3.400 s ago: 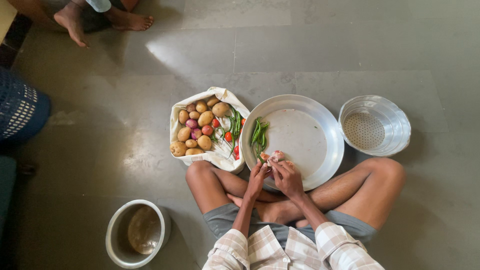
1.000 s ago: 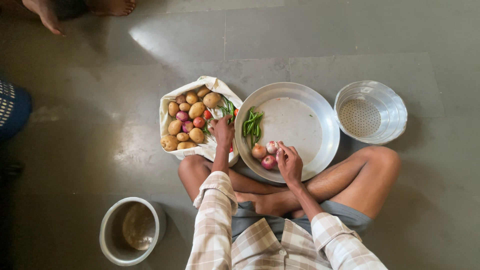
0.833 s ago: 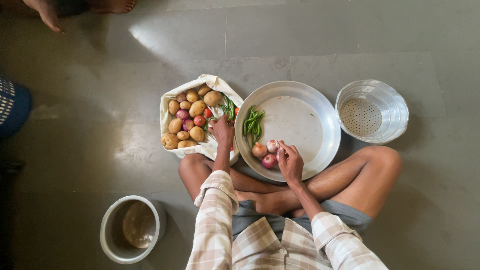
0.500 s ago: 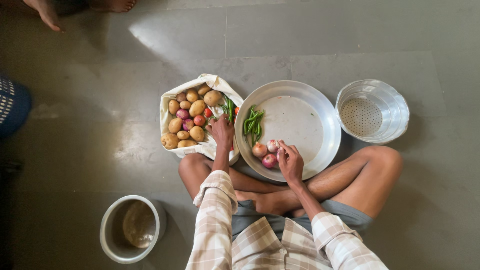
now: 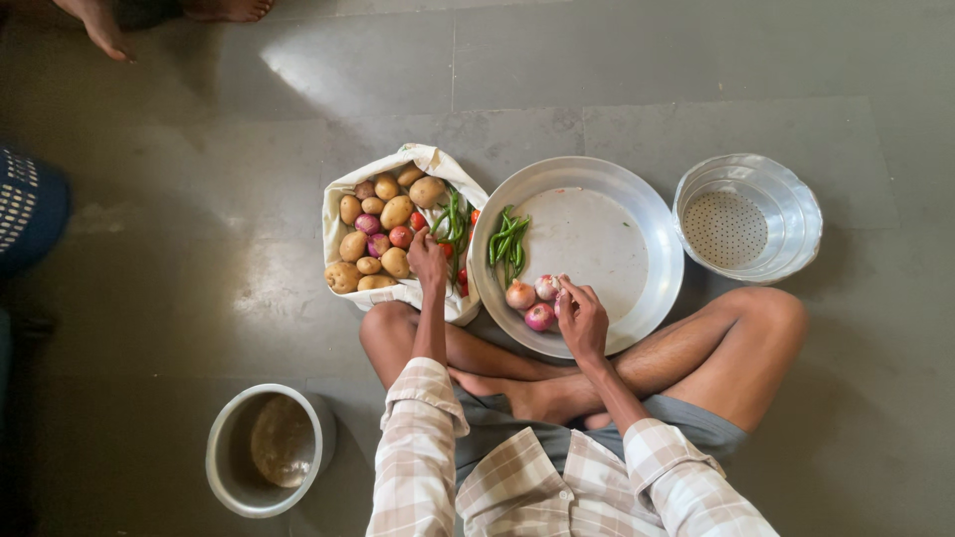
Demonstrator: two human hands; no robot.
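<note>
On the grey tiled floor (image 5: 637, 60) I sit cross-legged behind a cloth bag (image 5: 343, 194) of potatoes and a steel plate (image 5: 597, 234). My left hand (image 5: 428, 261) reaches into the bag among the green chillies (image 5: 450, 221); I cannot tell its fingers' state. My right hand (image 5: 582, 318) rests on the plate, fingers (image 5: 569, 290) curled together beside the onions (image 5: 532, 303).

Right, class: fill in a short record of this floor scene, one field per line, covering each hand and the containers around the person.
left hand: reaching into the cloth bag, fingers among green beans; grip unclear
right hand: at the onions, touching one
large metal plate: holds the onions and green chillies
cloth bag contents: potatoes, onions, tomatoes, beans
perforated metal bowl: right of plate
steel pot: on floor, near left
another person's feet: top left
</note>
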